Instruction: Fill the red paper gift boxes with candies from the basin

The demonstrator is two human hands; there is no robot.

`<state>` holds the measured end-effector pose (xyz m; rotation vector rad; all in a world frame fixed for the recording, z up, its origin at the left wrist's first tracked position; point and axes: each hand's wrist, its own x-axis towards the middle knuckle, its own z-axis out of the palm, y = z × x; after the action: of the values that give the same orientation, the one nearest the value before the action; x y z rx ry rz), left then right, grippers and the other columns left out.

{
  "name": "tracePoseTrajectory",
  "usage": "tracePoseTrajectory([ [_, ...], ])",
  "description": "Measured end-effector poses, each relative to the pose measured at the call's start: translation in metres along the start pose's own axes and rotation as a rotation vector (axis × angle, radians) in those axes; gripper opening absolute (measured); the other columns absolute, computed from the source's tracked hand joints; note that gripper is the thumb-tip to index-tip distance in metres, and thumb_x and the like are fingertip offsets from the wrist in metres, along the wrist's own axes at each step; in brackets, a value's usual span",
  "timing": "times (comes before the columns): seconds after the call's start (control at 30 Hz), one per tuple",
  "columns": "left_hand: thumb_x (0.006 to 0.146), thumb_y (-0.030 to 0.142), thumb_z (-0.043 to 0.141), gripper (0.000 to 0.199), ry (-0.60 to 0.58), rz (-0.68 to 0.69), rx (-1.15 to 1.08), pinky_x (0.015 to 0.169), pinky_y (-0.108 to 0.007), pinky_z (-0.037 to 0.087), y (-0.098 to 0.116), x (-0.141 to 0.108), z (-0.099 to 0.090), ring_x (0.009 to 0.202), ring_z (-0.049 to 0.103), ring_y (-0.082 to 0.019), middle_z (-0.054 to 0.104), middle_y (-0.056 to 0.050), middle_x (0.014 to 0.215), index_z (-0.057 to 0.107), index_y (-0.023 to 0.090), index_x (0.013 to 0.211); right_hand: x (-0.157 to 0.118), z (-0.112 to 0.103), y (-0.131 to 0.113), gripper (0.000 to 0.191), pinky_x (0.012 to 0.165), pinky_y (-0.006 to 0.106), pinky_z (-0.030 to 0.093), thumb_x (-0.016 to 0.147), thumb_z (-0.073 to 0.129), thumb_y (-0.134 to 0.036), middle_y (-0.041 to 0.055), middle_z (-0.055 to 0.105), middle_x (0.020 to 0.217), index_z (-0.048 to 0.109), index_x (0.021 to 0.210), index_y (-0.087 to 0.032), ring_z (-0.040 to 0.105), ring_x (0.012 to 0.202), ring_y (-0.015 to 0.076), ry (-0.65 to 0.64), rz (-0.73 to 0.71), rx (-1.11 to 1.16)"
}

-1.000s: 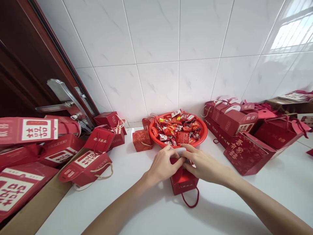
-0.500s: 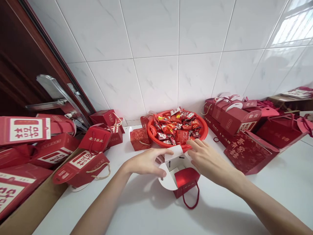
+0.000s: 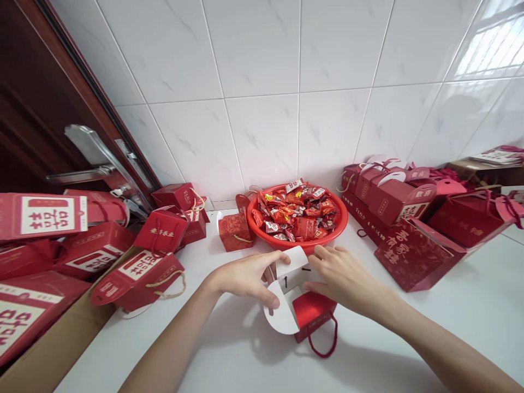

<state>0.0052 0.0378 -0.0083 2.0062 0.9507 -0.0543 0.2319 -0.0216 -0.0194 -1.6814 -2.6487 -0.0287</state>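
Observation:
A small red gift box (image 3: 313,327) with a white inside stands with its top flaps folded out, between my hands, on the white table. Its dark red cord handle (image 3: 325,352) hangs at the near side. My left hand (image 3: 249,275) grips the box's left side, with the thumb on the rounded white flap (image 3: 282,316) and the fingers by the back flap (image 3: 293,261). At the right wall my right hand (image 3: 341,275) holds the box, its thumb inside the opening and its fingers over the edge, partly hiding that side. Little of the box's inside shows.
Behind the box sits a red plastic basket (image 3: 268,237) heaped with wrapped candies (image 3: 303,226). Red gift boxes crowd the left (image 3: 141,278) and right (image 3: 393,199). A small patterned red box (image 3: 234,232) stands left of the basket. The tiled wall (image 3: 262,136) closes the back.
My right thumb has come down into the box opening. The box has shifted slightly toward me and turned a little, its handle swinging with it. Left hand stays at the flaps.

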Motion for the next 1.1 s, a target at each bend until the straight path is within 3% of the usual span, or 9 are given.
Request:
tracePoseTrajectory([
  [0.2, 0.060, 0.041, 0.083, 0.085, 0.006, -0.034, 0.065, 0.073, -0.028, 0.046, 0.007, -0.004, 0.003, 0.091, 0.061, -0.023, 0.061, -0.001, 0.092, 0.048, 0.022, 0.136, 0.005, 0.002, -0.001, 0.033, 0.063, 0.031, 0.041, 0.084, 0.075, -0.036, 0.0102, 0.068, 0.101, 0.065, 0.108, -0.016, 0.070, 0.087, 0.0273, -0.050, 0.067, -0.011],
  [0.37, 0.061, 0.040, 0.084, 0.087, -0.039, -0.060, 0.048, 0.073, -0.028, 0.046, 0.006, -0.003, 0.003, 0.090, 0.062, -0.023, 0.062, 0.000, 0.093, 0.046, 0.022, 0.136, 0.002, -0.002, 0.004, 0.043, 0.058, 0.029, 0.035, 0.076, 0.081, -0.048, 0.0082, 0.069, 0.101, 0.062, 0.099, -0.018, 0.069, 0.079, 0.0235, -0.066, 0.051, 0.073],
  [0.53, 0.059, 0.043, 0.086, 0.083, -0.080, -0.054, -0.011, 0.066, -0.027, 0.045, -0.001, 0.001, 0.005, 0.082, 0.063, -0.021, 0.063, 0.002, 0.086, 0.049, 0.022, 0.131, -0.004, -0.007, 0.010, 0.047, 0.059, 0.028, 0.036, 0.076, 0.079, -0.056, 0.0080, 0.068, 0.099, 0.062, 0.098, -0.018, 0.067, 0.081, 0.0232, -0.054, -0.020, 0.142],
  [0.7, 0.059, 0.046, 0.086, 0.084, -0.039, -0.046, 0.039, 0.068, -0.028, 0.045, -0.002, 0.001, 0.008, 0.085, 0.065, -0.023, 0.065, 0.000, 0.092, 0.050, 0.022, 0.131, 0.001, 0.001, 0.000, 0.032, 0.059, 0.029, 0.035, 0.088, 0.070, -0.045, 0.0081, 0.068, 0.102, 0.062, 0.105, -0.018, 0.069, 0.081, 0.0232, -0.047, 0.089, 0.076],
  [0.83, 0.062, 0.048, 0.085, 0.082, -0.049, -0.034, 0.066, 0.070, -0.028, 0.045, -0.001, 0.001, 0.008, 0.090, 0.066, -0.025, 0.067, -0.002, 0.096, 0.049, 0.023, 0.132, 0.008, 0.006, -0.006, 0.039, 0.057, 0.028, 0.033, 0.080, 0.079, -0.043, 0.0064, 0.067, 0.097, 0.060, 0.102, -0.018, 0.068, 0.080, 0.0221, -0.026, 0.117, 0.048],
  [1.0, 0.062, 0.049, 0.084, 0.078, -0.052, -0.047, 0.094, 0.068, -0.028, 0.044, 0.000, 0.001, 0.008, 0.088, 0.065, -0.024, 0.067, -0.001, 0.094, 0.051, 0.022, 0.127, 0.009, 0.006, 0.002, 0.056, 0.055, 0.027, 0.031, 0.066, 0.086, -0.055, 0.0056, 0.065, 0.096, 0.058, 0.098, -0.019, 0.065, 0.076, 0.0213, -0.051, 0.074, 0.119],
  [1.1, 0.061, 0.049, 0.085, 0.076, -0.030, -0.045, 0.089, 0.069, -0.028, 0.044, 0.001, 0.000, 0.008, 0.086, 0.065, -0.023, 0.066, -0.001, 0.093, 0.053, 0.023, 0.124, 0.008, 0.001, 0.008, 0.054, 0.058, 0.027, 0.033, 0.071, 0.081, -0.060, 0.0062, 0.065, 0.096, 0.061, 0.097, -0.018, 0.065, 0.079, 0.0219, -0.067, 0.027, 0.175],
])
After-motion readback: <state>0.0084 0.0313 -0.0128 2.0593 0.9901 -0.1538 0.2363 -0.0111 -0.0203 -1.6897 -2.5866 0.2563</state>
